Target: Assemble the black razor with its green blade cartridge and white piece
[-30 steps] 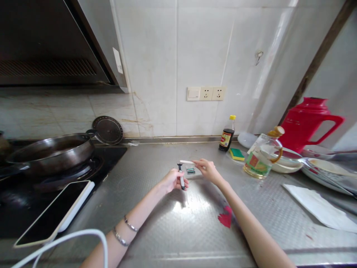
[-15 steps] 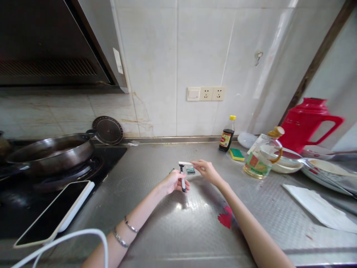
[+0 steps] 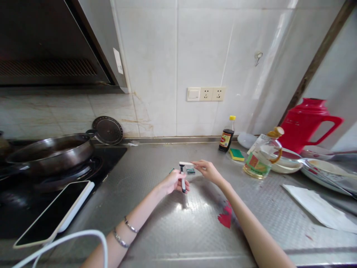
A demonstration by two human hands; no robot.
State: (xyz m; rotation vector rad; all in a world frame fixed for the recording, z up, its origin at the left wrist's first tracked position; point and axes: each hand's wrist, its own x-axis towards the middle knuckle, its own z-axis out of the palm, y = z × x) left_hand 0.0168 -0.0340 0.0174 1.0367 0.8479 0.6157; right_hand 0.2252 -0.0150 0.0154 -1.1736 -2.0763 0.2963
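Note:
My left hand (image 3: pixel 173 181) is closed around the handle of a razor (image 3: pixel 183 183), which stands roughly upright with its dark head at the top. Between the fingertips of my right hand (image 3: pixel 208 171) is a slim white stick (image 3: pixel 187 163), shaped like a toothbrush handle. Its far end lies across the razor's head and appears to touch it; I cannot make out bristles. Just behind the hands, green-and-black razor cartridges (image 3: pixel 190 171) lie on the steel counter (image 3: pixel 156 156). Another small green piece (image 3: pixel 171 171) shows partly behind my left hand.
At left, a pan (image 3: pixel 55 152) sits on the stove beside a phone (image 3: pixel 55 214) with a white cable (image 3: pixel 83 233). To the right are a soy sauce bottle (image 3: pixel 226 137), a sponge (image 3: pixel 237 154), an oil jug (image 3: pixel 260 158), a red thermos (image 3: pixel 304 123), dishes and white paper (image 3: pixel 320 208).
Almost nothing differs. The white stick's far end has shifted very slightly to the right at the razor's head; both hands keep their grip in nearly the same place.

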